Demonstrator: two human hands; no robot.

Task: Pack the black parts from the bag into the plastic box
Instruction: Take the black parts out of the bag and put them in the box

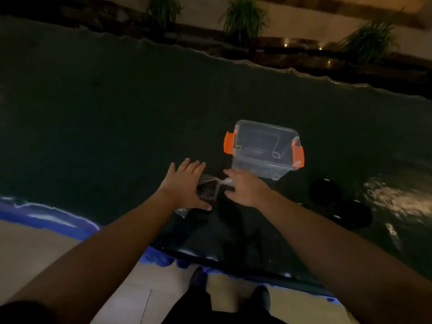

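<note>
The box point(264, 148) is clear, smooth plastic with glossy orange clips point(229, 141); the bag point(205, 190) is thin, crinkled film; the table point(117, 113) looks dark and glossy.

We see wide bare table point(105, 113) left of and beyond the lidded plastic box point(264, 148); to the right, two dark round objects point(325, 190) (hard to identify) crowd the near edge.

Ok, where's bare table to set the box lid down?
The wide dark table left of the plastic box and beyond the left hand is bare. Crowded: the bag between both hands, and two black round objects beside the right hand.
</note>
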